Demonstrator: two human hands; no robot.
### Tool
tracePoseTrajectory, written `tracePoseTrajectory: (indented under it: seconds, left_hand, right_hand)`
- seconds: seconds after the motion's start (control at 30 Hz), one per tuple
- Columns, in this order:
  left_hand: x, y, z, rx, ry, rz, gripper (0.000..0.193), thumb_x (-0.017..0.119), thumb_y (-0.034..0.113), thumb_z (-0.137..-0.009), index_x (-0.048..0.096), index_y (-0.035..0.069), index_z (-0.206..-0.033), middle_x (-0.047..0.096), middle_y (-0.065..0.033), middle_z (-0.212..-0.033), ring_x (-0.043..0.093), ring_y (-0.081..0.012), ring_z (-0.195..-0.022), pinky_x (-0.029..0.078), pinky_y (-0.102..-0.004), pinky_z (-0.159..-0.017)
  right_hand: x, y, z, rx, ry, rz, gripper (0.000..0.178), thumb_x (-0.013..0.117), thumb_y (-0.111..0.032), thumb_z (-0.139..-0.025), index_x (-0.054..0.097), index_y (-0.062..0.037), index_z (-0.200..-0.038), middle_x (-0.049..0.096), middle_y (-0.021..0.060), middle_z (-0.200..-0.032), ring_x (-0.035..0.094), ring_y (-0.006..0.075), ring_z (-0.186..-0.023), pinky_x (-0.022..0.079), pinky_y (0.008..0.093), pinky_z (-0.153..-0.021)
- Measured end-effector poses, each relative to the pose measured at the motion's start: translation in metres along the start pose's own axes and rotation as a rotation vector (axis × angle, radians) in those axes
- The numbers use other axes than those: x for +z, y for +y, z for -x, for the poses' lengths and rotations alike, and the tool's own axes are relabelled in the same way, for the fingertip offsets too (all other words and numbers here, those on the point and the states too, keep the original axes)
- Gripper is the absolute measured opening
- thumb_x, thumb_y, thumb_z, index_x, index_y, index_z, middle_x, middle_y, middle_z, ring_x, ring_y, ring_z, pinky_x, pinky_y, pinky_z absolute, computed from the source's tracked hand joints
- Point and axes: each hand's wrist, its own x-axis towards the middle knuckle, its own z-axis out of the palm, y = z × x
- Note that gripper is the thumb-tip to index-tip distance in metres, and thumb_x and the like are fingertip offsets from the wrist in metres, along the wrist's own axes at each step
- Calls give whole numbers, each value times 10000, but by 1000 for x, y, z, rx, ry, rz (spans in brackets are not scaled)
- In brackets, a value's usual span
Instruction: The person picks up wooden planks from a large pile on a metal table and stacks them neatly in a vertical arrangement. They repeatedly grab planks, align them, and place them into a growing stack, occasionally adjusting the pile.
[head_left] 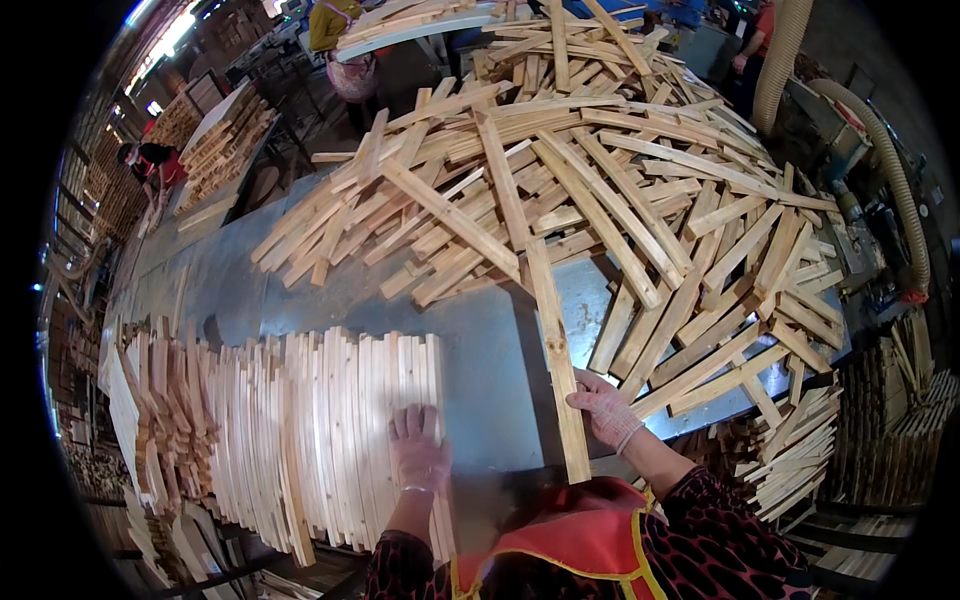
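My gloved right hand (605,408) is closed on the near part of a long wooden strip (552,340), which points away from me toward the big heap. On the left, my gloved left hand (420,450) lies flat with fingers stretched over the right end of a row of wooden strips (330,420). The strips in that row stand packed side by side, their ends fairly even. Beyond my right hand spreads a tangled heap of loose wooden strips (600,190), crossing each other at many angles. Both rest on a grey metal table (490,370).
A ribbed hose (780,65) hangs at the far right, near machines. Stacked boards (230,145) stand at the far left, beside a person in red (165,165). Another person (345,55) stands behind the heap. More strips (795,450) are stacked below the table's right edge.
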Motion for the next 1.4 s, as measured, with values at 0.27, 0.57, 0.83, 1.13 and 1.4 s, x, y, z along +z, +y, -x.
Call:
tracePoseTrajectory:
  seconds: [0.27,0.57,0.83,1.13,1.4]
  left_hand:
    - [-4,-18,1,7,-69,134,794,752,520,-835,541,124,-1490,482,-169,-1537,389,-400,-1467,287,-558,-1220]
    - [-25,-14,-5,45,-131,337,756,625,577,-932,534,80,-1495,483,-162,-1551,389,-379,-1475,272,-533,-1238]
    - [-15,-6,-11,92,-53,94,691,691,512,-832,555,107,-1375,528,-116,-1400,427,-339,-1350,266,-520,-1187]
    - [7,-10,-21,132,105,29,591,716,443,-772,625,109,-1251,577,-105,-1253,515,-342,-1230,397,-541,-1081]
    - [6,-12,-24,127,96,141,528,716,411,-734,649,113,-1165,597,-100,-1217,568,-331,-1163,451,-526,-1009]
  right_hand:
    - [46,61,29,-60,-10,304,649,700,-77,-904,514,15,-1519,697,75,-1299,651,177,-1147,510,338,-1033]
    - [127,184,18,-45,-136,1125,698,719,-343,-870,522,-30,-1462,658,311,-1297,640,497,-1174,506,493,-1031]
    - [61,61,-97,239,-739,753,530,691,-325,-1015,600,14,-1412,667,144,-1383,594,246,-1292,456,389,-1130]
    - [102,-179,-290,-639,444,1699,517,722,-349,-891,552,-68,-1290,674,234,-1160,659,438,-1097,545,512,-920]
    - [91,-155,-295,-785,343,1413,658,742,-169,-821,487,-59,-1418,624,245,-1204,584,457,-1162,499,540,-1000]
